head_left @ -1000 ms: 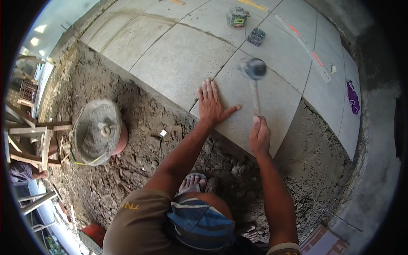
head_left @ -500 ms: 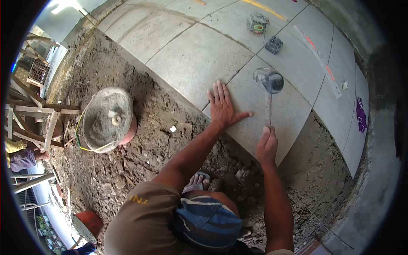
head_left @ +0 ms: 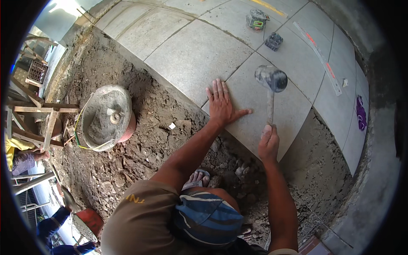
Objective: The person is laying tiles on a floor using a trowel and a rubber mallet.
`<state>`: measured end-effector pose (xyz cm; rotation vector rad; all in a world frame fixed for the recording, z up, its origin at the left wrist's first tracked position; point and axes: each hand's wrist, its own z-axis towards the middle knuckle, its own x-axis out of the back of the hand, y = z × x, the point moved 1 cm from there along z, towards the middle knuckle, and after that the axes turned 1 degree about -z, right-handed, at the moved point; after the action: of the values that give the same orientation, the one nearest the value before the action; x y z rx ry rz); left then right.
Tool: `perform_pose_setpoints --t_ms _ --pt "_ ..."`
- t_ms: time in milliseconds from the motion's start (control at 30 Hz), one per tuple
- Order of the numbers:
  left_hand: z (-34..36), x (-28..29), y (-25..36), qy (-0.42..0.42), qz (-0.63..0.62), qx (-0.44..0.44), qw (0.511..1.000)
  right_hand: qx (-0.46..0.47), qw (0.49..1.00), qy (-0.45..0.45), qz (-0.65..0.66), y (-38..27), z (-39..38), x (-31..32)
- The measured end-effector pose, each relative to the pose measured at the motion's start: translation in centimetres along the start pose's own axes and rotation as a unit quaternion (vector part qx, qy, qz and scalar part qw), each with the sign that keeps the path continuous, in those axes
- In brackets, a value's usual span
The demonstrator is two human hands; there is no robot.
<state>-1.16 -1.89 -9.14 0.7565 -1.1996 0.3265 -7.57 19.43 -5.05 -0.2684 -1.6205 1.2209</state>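
Note:
My left hand [head_left: 221, 106] lies flat with fingers spread, across the joint at the near left edge of a large grey floor tile [head_left: 293, 108]. In my right hand [head_left: 268, 143] is the handle of a rubber mallet [head_left: 272, 79]. Its black, dust-smeared head appears over that same tile; whether it touches the surface I cannot tell. Laid tiles [head_left: 197, 55] adjoin this one on the far side and left. Grey mortar [head_left: 316, 140] shows along its right edge, and rough soil lies under its near edge.
A bucket [head_left: 128, 131] of grey mortar stands left on rough soil [head_left: 144, 102]. Farther off lie a dark device [head_left: 256, 20], a small black block [head_left: 273, 41], a straightedge [head_left: 318, 57] and purple cloth [head_left: 361, 114]. Wooden frames [head_left: 52, 129] and other people's arms [head_left: 53, 223] show at left.
The mallet head has shifted slightly right, along with my right hand. My left hand stays flat on the tile. At lower left, another person's blue sleeve has come further into view.

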Motion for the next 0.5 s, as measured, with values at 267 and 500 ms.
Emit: perform_pose_setpoints --t_ms 267,500 --pt "-0.1 0.0 0.2 0.018 -0.003 -0.008 1.000 0.004 1.000 0.012 -0.008 -0.6 0.6 -0.5" --pt "-0.1 0.0 0.2 0.000 0.002 0.005 1.000 0.009 0.999 0.008 -0.037 -0.6 1.4 -1.2"
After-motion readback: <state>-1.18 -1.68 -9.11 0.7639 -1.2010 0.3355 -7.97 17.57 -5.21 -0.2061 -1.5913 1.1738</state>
